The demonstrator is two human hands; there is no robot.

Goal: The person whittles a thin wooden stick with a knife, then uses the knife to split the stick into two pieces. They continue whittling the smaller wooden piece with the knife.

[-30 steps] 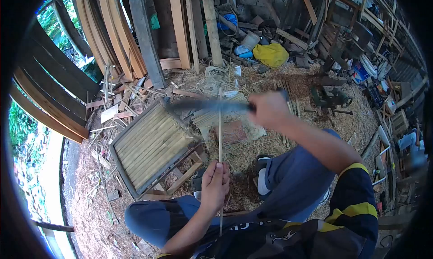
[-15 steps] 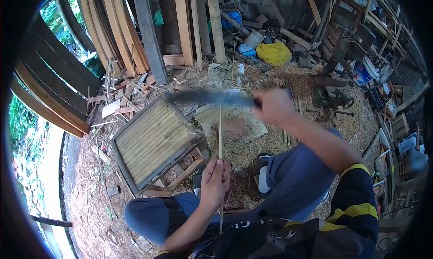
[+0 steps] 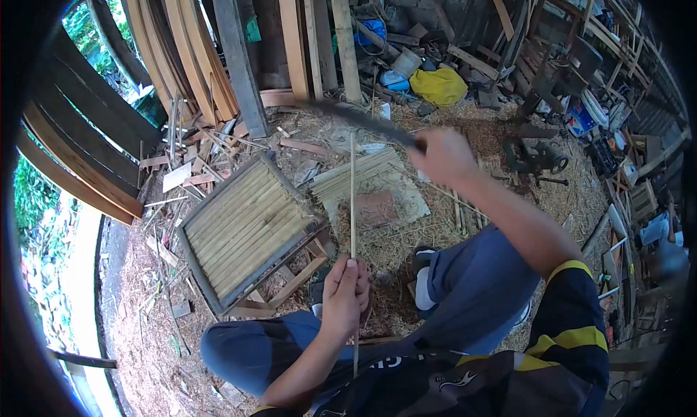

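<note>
My left hand [image 3: 344, 295] is closed around a thin bamboo strip [image 3: 353, 199], thumb pressed along it. The strip stands nearly upright in the view, its lower end running down past my lap. Up by its top end, my right hand [image 3: 444, 158] grips the handle of a machete [image 3: 367, 121]. The long dark blade points up and left, slightly blurred, and overlaps the area just above the strip's tip. Left of the strip sits a low wooden-framed stand [image 3: 247, 232] topped with bamboo slats. Beyond the strip, several cut bamboo strips [image 3: 356, 172] lie on the floor.
Shavings and wood scraps [image 3: 196, 174] cover the floor. Long boards [image 3: 192, 54] lean at the back left. A yellow cloth [image 3: 438, 87] lies at the back, and a metal vise-like tool [image 3: 537, 159] stands to the right. My knees flank the work.
The machete has swung upward, its tip rising from level with the strip's upper part to above it. My right hand shifted slightly up; my left hand and the strip stayed nearly still.
</note>
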